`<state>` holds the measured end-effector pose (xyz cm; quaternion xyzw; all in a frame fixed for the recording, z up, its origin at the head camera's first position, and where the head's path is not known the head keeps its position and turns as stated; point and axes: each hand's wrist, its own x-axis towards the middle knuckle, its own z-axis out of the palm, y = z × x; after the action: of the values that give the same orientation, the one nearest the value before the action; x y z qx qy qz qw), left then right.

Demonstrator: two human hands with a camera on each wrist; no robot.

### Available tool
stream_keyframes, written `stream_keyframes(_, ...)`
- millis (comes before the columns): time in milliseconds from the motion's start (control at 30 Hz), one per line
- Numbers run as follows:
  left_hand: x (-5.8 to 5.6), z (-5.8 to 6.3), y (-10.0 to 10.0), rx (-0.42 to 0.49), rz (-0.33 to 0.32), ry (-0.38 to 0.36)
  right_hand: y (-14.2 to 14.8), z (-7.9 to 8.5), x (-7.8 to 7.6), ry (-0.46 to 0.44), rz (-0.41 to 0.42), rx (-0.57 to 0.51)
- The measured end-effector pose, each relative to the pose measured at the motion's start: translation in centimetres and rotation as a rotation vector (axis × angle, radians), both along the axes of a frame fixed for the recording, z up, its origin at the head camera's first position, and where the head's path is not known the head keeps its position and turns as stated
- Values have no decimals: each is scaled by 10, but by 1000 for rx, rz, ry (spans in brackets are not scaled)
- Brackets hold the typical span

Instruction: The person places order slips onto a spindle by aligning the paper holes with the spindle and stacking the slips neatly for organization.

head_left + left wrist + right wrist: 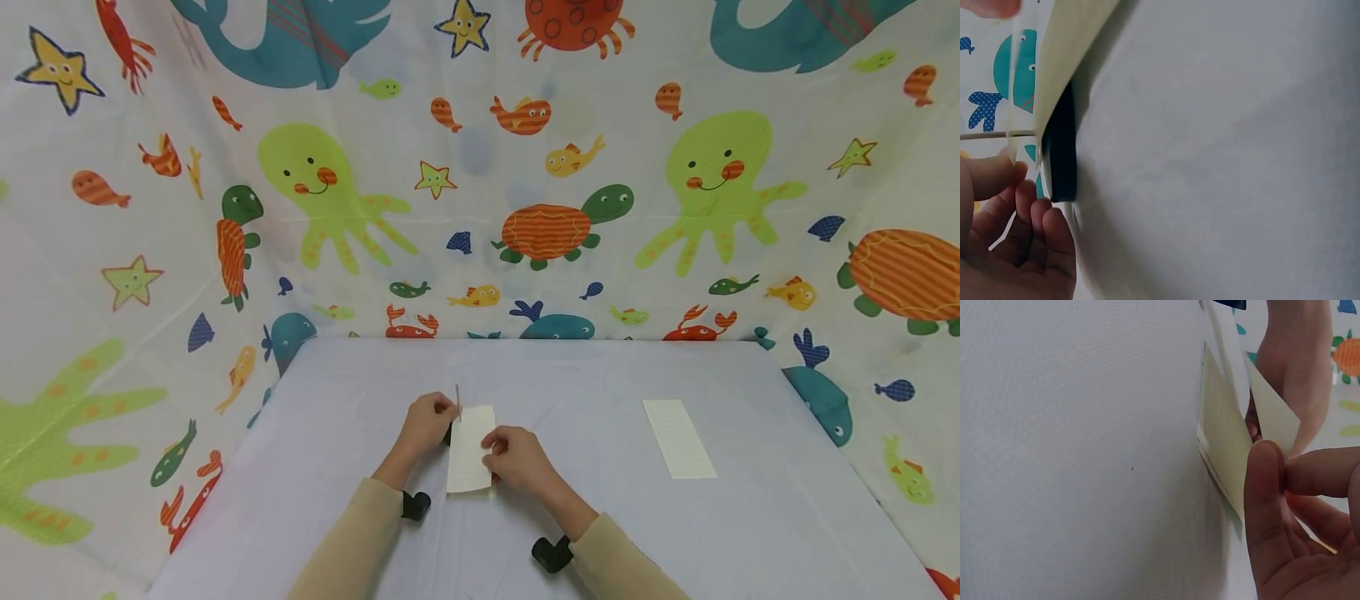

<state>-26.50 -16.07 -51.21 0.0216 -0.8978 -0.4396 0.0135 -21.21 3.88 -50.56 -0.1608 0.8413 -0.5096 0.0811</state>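
A cream lined paper sheet [470, 454] is in front of me, its lower edge slightly raised. My left hand [427, 423] pinches it near the upper left corner, and my right hand [517, 457] pinches its right edge between thumb and fingers. The right wrist view shows this lifted sheet [1275, 419] above more cream paper [1219, 419] lower down. A thin stick-like line [457, 396] juts up by my left fingertips; what it is I cannot tell. Close by the left fingers, a dark flat-sided object [1063, 153] is partly covered by paper.
Another lined paper strip [678, 440] lies flat to the right on the white-covered table [585, 383]. A curtain printed with sea animals [465, 200] hangs behind and at both sides. Black wrist mounts [551, 553] stick out from the sleeves.
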Motion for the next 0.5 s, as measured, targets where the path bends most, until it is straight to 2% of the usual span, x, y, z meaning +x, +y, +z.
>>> stream_keyframes(133, -2, -4, -1, -35, -10, 4, -1, -2, -1, 9, 11, 53)
stream_keyframes(300, -4, -6, -1, -86, -27, 22, -1, -3, -1, -12, 27, 62)
stream_keyframes(500, -3, -6, 1, -115, -44, 25, -1, -3, -1, 4, 38, 89)
